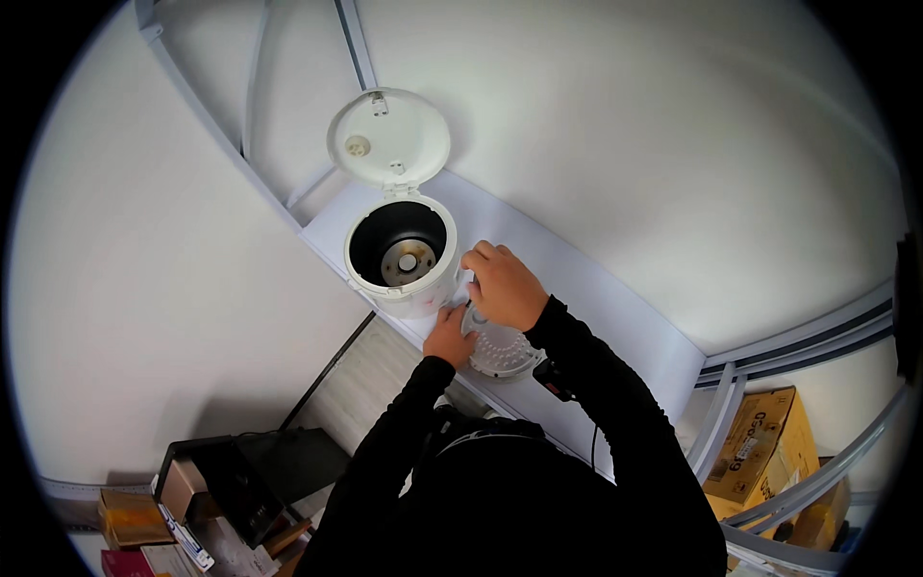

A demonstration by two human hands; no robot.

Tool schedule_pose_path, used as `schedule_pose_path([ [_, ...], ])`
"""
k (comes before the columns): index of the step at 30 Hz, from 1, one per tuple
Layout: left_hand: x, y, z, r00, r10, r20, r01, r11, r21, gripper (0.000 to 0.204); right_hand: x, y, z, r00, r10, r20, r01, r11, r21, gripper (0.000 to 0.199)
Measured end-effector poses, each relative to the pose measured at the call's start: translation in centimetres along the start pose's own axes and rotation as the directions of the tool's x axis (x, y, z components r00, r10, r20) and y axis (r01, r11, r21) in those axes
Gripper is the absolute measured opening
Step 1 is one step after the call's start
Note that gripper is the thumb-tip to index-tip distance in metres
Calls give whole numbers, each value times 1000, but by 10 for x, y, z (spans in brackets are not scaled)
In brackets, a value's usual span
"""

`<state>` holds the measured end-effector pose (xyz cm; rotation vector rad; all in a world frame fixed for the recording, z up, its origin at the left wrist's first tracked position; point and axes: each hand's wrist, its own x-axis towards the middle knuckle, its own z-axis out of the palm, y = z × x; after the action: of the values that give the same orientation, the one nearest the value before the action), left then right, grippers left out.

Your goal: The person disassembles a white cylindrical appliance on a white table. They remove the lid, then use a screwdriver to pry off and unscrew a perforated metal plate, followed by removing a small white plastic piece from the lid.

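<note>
Translucent perforated tray point(505, 352) lies by the table's point(625, 322) near edge, just right of the closer left hand point(449, 338); the right hand point(507, 287) curls beyond, whether either clamps anything unclear, beside an open rice cooker point(415, 305).

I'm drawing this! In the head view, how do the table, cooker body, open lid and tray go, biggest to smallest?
1. Table
2. Cooker body and lid: too alike to rank
3. Tray, as far as it shows
</note>
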<state>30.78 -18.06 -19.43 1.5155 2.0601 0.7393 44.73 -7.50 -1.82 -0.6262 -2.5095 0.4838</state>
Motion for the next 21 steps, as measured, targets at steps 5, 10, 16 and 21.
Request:
schedule_pose_path([
  [5, 2, 0, 1, 1000, -8, 20, 8, 1000, 6, 72, 6, 7, 16, 995, -61, -75, 83, 940, 332, 28],
  [10, 2, -5, 4, 1000, 6, 4, -6, 1000, -5, 68, 0, -16, 15, 985, 40, -167, -56, 994, -93, 26],
  [16, 1, 5, -1, 1000, 3, -1, -3, 1000, -11, 66, 5, -3, 18, 988, 152, 20, -149, 984, -95, 24],
  [21, 2, -1, 2, 1000, -15, -11, 15, 1000, -19, 64, 8, -18, 11, 998, 41, -50, -45, 996, -82, 23],
])
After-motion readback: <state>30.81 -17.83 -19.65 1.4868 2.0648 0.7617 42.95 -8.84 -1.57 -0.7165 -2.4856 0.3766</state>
